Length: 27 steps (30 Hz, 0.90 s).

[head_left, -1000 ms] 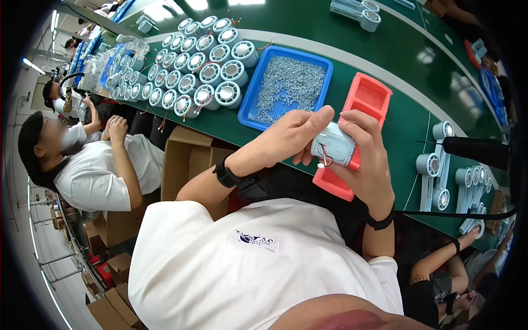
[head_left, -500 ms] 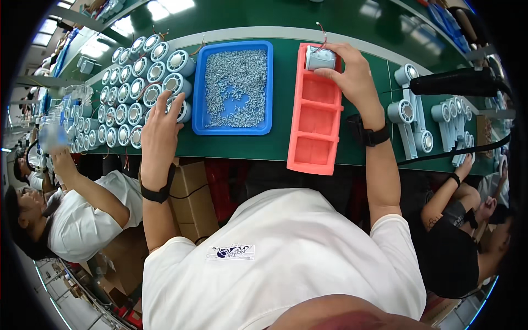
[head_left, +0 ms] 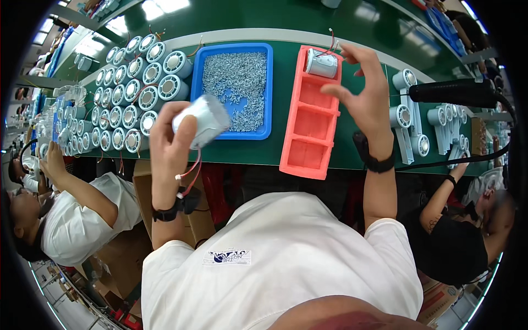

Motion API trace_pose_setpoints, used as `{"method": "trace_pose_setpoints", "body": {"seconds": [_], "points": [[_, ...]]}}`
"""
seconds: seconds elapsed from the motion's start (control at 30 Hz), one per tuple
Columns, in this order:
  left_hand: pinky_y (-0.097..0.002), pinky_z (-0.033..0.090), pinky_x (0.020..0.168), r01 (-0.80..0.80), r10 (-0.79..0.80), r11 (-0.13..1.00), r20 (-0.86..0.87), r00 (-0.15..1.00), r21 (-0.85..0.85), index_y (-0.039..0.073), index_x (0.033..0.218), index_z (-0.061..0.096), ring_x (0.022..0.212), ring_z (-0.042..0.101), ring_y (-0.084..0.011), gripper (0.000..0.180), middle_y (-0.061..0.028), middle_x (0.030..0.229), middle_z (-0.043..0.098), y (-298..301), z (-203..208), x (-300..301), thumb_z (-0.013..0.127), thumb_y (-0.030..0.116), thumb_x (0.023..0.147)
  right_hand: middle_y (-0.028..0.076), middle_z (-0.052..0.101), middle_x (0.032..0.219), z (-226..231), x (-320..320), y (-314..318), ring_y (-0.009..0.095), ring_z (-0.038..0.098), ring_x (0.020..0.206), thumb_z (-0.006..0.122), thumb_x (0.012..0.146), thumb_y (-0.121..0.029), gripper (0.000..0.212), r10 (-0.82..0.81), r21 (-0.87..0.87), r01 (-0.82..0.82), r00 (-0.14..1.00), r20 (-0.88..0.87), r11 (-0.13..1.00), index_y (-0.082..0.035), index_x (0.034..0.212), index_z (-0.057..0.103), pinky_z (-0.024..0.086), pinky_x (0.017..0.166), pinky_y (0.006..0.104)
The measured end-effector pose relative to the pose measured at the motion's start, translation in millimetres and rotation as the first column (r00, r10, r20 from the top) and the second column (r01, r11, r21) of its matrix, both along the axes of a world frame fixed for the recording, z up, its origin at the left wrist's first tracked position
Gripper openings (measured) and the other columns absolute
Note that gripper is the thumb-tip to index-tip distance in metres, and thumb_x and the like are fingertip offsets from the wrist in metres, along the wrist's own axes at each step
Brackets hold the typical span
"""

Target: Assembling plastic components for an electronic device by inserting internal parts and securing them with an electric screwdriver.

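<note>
Left hand: the left hand (head_left: 168,135) is clamped around a pale grey cylindrical motor housing (head_left: 202,118), held just off the near edge of the green work surface (head_left: 286,27); its red and white lead wires (head_left: 190,171) dangle toward the wrist.
Right hand: the right hand (head_left: 366,91) hovers with fingers spread apart over the far end of the tray, gripping nothing — just beside the piece that sits there.
Tray: the long salmon-red plastic tray with four compartments (head_left: 308,118) runs from the near edge toward the far edge; only the farthest compartment is filled, by a second grey cylindrical housing (head_left: 322,62) with red wires. The three nearer compartments show bare.
Progress: judging by this, one of four slots is loaded, the piece in hand would be the second, and two more would remain.
Screws: a blue rectangular tray of small silver screws (head_left: 236,88) lies left of the red tray.
Stock: rows of white round housings (head_left: 135,93) crowd the surface's left part — plenty still waiting.
</note>
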<state>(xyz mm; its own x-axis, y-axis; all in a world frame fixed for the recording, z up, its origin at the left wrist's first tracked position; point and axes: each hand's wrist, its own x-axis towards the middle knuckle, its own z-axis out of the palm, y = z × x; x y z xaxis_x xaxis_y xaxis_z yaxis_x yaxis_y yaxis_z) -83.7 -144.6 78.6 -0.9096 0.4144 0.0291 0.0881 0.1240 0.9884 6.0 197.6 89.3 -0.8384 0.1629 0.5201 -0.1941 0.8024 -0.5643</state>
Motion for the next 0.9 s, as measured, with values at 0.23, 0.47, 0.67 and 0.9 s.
{"method": "trace_pose_setpoints", "body": {"seconds": [0.23,0.47,0.67,0.9], "points": [[-0.0242,0.035,0.051,0.324,-0.327,0.939,0.582,0.744,0.114,0.004,0.091,0.064,0.057,0.046,-0.0089,0.044,0.0005,0.072,0.057,91.7,-11.1,23.2,0.056,0.046,0.1,0.011,0.062,0.123,-2.8,31.6,-48.6,0.027,0.063,0.108,0.089,0.063,-0.014,0.067,0.396,-0.011,-0.397,0.913,0.099,0.918,-0.005,0.124,0.062,0.052,0.087,0.0353],[-0.0411,0.051,0.078,-0.416,-0.204,0.778,-0.816,0.541,-0.471,0.003,0.112,0.065,0.096,0.061,-0.0321,0.036,-0.015,0.107,0.067,58.8,-11.7,-65.1,0.074,0.028,0.087,0.013,0.063,0.121,-30.2,30.0,-15.2,0.027,0.064,0.108,0.086,0.067,-0.008,0.062,0.02,-0.301,-0.004,0.999,0.05,0.954,-0.003,0.123,0.061,0.052,0.09,0.0355],[-0.0433,0.049,0.091,-0.525,-0.415,0.53,-0.743,0.524,-0.666,0.004,0.123,0.063,0.106,0.058,-0.038,0.051,-0.0159,0.112,0.066,21.3,-15.1,-131.9,0.079,0.026,0.08,0.012,0.062,0.116,-34.5,17.6,-12.9,0.029,0.061,0.107,0.085,0.071,-0.013,0.056,-0.012,-0.124,0.033,0.985,0.169,0.992,-0.001,0.12,0.06,0.051,0.091,0.0366],[-0.043,0.049,0.093,-0.361,-0.473,0.449,-0.56,0.68,-0.817,0.002,0.129,0.061,0.108,0.059,-0.0372,0.058,-0.0181,0.114,0.066,21.7,-14.9,-159.3,0.08,0.025,0.079,0.012,0.061,0.113,-38.9,20.4,-5.8,0.032,0.057,0.103,0.085,0.07,-0.026,0.057,-0.043,0.034,0.035,0.97,0.237,0.999,-0.001,0.116,0.061,0.048,0.089,0.0408]]}}
